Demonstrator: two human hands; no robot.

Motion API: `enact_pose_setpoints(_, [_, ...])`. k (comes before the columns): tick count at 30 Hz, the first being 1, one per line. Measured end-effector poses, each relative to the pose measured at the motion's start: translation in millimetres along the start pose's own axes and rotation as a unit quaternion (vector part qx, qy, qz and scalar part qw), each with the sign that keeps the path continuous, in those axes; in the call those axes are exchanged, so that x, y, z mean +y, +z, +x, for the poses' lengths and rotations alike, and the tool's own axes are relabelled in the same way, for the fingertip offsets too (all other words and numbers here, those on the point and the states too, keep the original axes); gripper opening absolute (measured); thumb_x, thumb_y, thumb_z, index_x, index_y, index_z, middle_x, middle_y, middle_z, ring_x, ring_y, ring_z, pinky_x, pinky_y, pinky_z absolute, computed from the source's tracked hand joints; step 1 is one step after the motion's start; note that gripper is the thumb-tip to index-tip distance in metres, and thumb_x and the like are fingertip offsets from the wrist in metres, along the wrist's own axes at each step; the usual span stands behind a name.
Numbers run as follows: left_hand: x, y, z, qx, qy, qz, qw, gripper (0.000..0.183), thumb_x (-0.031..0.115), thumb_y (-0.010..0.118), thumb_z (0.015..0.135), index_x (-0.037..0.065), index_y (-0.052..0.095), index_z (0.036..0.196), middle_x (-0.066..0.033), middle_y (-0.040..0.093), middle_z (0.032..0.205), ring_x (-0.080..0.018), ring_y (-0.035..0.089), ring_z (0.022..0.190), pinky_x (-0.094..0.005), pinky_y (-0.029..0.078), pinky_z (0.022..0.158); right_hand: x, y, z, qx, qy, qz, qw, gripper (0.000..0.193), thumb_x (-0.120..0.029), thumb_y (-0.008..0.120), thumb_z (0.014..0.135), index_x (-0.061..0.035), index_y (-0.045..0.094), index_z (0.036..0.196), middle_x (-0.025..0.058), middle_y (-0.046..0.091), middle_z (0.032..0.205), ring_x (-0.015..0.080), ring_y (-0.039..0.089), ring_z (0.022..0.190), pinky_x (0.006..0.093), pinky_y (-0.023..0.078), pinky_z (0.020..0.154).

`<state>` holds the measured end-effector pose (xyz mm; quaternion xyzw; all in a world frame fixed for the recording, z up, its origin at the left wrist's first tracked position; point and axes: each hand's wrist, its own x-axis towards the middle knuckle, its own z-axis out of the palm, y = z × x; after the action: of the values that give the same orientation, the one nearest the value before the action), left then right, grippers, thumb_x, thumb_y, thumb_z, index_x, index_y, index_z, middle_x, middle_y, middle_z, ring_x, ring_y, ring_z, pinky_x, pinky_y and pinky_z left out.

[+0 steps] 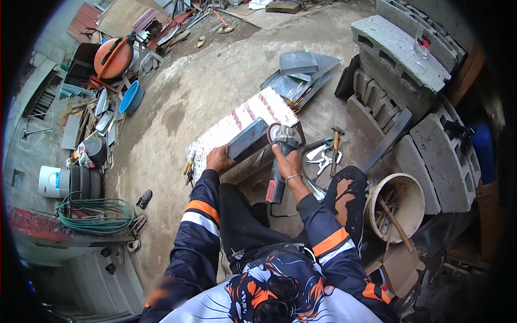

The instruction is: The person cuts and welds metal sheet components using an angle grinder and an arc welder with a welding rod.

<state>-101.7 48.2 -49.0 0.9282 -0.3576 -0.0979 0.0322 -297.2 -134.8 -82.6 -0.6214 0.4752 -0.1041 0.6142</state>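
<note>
My left hand (218, 159) grips the near end of a dark grey metal block (249, 140) that lies on a patterned red-and-white mat (237, 124). My right hand (288, 161) is wrapped around the body of an angle grinder (280, 161), whose disc (273, 133) sits right at the far end of the block. The grinder's red handle end points back toward my lap. Both forearms wear dark blue sleeves with orange and white bands.
Pliers and a hammer (335, 144) lie right of the grinder. Concrete blocks (398, 48) stack at the right, with a bucket of tools (401, 204) below them. Grey metal sheets (299, 72) lie ahead. A coiled green hose (97, 212), tyres and scrap line the left.
</note>
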Motion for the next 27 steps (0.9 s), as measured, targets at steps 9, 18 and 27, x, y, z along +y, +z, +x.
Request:
enact_pose_setpoints(9, [-3, 5, -1, 0.004, 0.000, 0.001, 1.000, 0.058, 0.027, 0.071, 0.067, 0.015, 0.065, 0.124, -0.0185, 0.071, 0.102, -0.0370, 0.068, 0.098, -0.0456, 0.054, 0.083, -2, 6, 5, 0.040, -0.070, -0.017, 0.997, 0.087, -0.066, 0.068, 0.073, 0.0157, 0.062, 0.102, 0.0350, 0.066, 0.103, 0.0444, 0.067, 0.098, 0.0471, 0.051, 0.086])
enact_pose_setpoints(18, [2, -2, 0, -0.015, -0.007, -0.021, 1.000, 0.062, 0.028, 0.076, 0.065, 0.016, 0.064, 0.125, -0.0173, 0.071, 0.103, -0.0373, 0.067, 0.099, -0.0454, 0.054, 0.085, 0, 2, 5, 0.051, -0.043, -0.036, 0.997, 0.081, -0.063, 0.069, 0.075, 0.0129, 0.063, 0.103, 0.0337, 0.067, 0.102, 0.0441, 0.067, 0.096, 0.0468, 0.052, 0.086])
enact_pose_setpoints(27, [-1, 7, 1, -0.017, -0.019, 0.001, 1.000, 0.066, 0.029, 0.076, 0.065, 0.017, 0.063, 0.128, -0.0178, 0.071, 0.106, -0.0372, 0.067, 0.102, -0.0459, 0.053, 0.088, 4, 1, 17, 0.072, -0.060, -0.039, 0.995, 0.078, -0.064, 0.069, 0.074, 0.0126, 0.067, 0.089, 0.0322, 0.069, 0.094, 0.0425, 0.069, 0.092, 0.0460, 0.053, 0.081])
